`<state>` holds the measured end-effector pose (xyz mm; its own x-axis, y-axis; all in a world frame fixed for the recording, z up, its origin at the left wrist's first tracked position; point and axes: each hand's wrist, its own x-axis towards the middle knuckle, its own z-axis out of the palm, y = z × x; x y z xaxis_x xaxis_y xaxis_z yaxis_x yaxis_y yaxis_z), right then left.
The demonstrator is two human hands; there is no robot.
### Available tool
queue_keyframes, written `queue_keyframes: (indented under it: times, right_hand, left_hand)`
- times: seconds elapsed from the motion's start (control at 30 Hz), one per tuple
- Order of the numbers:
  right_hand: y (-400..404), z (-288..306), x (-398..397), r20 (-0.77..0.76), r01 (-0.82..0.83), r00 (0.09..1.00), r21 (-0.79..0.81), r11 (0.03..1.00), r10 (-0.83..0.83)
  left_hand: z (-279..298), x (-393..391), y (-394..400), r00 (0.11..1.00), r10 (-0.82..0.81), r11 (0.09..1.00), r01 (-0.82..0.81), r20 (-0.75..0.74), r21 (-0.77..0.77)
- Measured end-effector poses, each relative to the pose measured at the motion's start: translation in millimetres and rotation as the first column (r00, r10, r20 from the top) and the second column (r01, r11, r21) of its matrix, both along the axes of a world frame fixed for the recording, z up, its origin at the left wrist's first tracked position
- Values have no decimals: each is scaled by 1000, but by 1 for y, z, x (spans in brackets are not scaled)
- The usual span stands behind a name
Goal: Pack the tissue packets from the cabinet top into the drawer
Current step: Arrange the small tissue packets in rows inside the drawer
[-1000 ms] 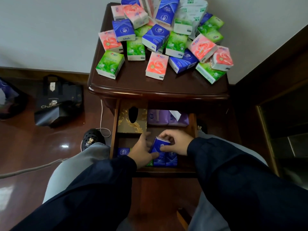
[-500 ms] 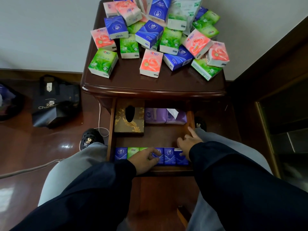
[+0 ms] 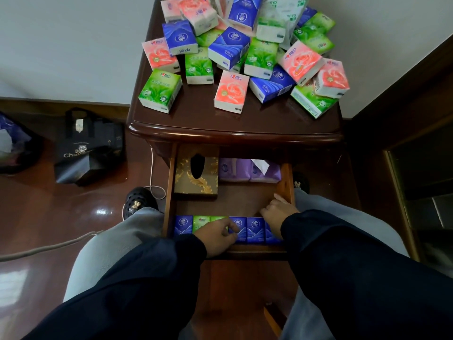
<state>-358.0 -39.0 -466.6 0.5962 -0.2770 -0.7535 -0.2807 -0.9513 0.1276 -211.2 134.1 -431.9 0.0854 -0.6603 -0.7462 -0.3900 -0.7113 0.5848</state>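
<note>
Several green, pink and blue tissue packets (image 3: 245, 50) lie piled on the dark wooden cabinet top (image 3: 196, 123). Nearest its front edge are a green one (image 3: 160, 90) and a pink one (image 3: 231, 94). Below, the drawer (image 3: 287, 177) stands open, with a row of blue and green packets (image 3: 255, 229) upright along its front. My left hand (image 3: 218, 238) presses bent fingertips on the middle of that row. My right hand (image 3: 277, 212) touches the row's right end beside the drawer wall. Neither hand holds a packet.
In the back of the drawer sit a gold tissue box (image 3: 196, 173) and purple tissue packs (image 3: 247, 170). A black bag (image 3: 90, 148) and a white cord (image 3: 152, 168) lie on the floor to the left. Dark furniture (image 3: 416, 168) stands close on the right.
A second ago both hands held a blue packet over the drawer. It now stands in the front row, and the hands have let go and rest against the row.
</note>
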Motion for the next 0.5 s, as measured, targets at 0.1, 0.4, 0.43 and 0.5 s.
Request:
queue_keyframes:
  times: [0.1, 0.4, 0.43, 0.5]
  right_hand:
    - [8, 1, 2, 59, 205, 975, 133, 970, -214]
    - [5, 40, 10, 339, 624, 468, 528, 577, -816]
    - [2, 52, 14, 350, 647, 280, 619, 445, -894]
    - [-7, 73, 20, 315, 616, -53, 758, 217, -948]
  left_hand:
    - [1, 0, 0, 1000, 4, 1000, -3, -17, 15]
    - [26, 14, -4, 860, 497, 834, -510, -116, -210]
    - [35, 19, -7, 800, 584, 756, -598, -136, -268]
    - [55, 33, -12, 686, 720, 611, -698, -107, -373]
